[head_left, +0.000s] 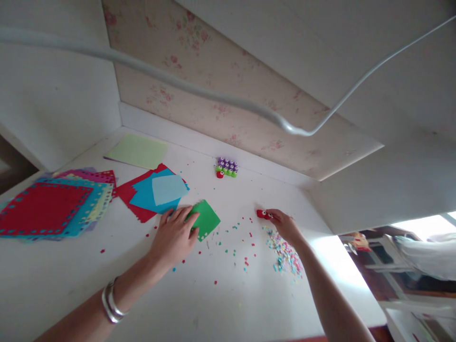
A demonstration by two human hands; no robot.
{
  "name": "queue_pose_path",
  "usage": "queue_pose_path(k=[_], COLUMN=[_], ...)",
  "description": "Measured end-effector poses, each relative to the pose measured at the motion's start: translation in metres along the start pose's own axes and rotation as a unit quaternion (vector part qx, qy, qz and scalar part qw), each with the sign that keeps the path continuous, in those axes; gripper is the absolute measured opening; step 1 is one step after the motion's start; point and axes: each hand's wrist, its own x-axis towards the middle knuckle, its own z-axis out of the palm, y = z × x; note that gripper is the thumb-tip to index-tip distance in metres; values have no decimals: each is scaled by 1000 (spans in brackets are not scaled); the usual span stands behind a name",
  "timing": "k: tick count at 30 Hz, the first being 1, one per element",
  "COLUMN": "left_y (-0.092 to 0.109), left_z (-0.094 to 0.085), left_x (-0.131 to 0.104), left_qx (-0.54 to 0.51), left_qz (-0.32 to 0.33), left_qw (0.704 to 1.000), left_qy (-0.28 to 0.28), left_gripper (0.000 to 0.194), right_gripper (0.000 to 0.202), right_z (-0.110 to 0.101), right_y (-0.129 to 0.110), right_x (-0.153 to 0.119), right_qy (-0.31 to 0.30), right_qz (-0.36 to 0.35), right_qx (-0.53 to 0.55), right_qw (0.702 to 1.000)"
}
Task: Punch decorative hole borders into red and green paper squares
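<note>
My left hand [178, 232] rests on the table with its fingers spread, the fingertips touching the left side of a green paper square [205, 221] that has small holes along its lower edge. My right hand [283, 223] pinches a small red object with white eye-like spots [262, 214] at its right end. Below my right hand lies a heap of colourful paper bits [287, 256]. Tiny red, green and blue cutouts are scattered between the hands. Near the wall stands a cluster of purple, green and red pieces with similar spots [227, 167].
Punched coloured sheets [46, 209] are stacked at the left. Red and blue papers with a light blue sheet [169, 189] lie beyond my left hand. A pale green sheet [138, 149] is near the back wall. A white cable [213, 95] crosses overhead.
</note>
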Motion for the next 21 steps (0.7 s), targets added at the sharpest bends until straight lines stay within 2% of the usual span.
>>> queue_pose_path(k=[6,9,11,14,18,20,21], left_y=[-1,-2,-1,0,1,-1,-2], left_z=[1,2,2,2,1,-1,-3], left_x=[2,2,2,2,3,5,7], left_qx=[-25,-49,-85,-161,-235,-254,-260], left_qz=[2,5,7,-20,-100,-127,-134], left_qw=[1000,999,996,987,966,958,955], left_qy=[-2,-2,-3,-15,-33,-46,-57], left_gripper=[34,38,43,54,68,65,57], right_gripper=[29,35,38,36,38,47,51], right_z=[1,-3,-4,5,41,59,67], right_y=[3,0,-11,-44,-107,-134,-144], right_x=[2,8,19,43,87,110,120], right_qy=[3,36,67,76,18,-6,-16], right_qz=[-7,-2,5,-4,-80,-120,-133], right_qx=[10,21,25,24,20,11,5], right_qw=[1000,999,997,997,996,993,991])
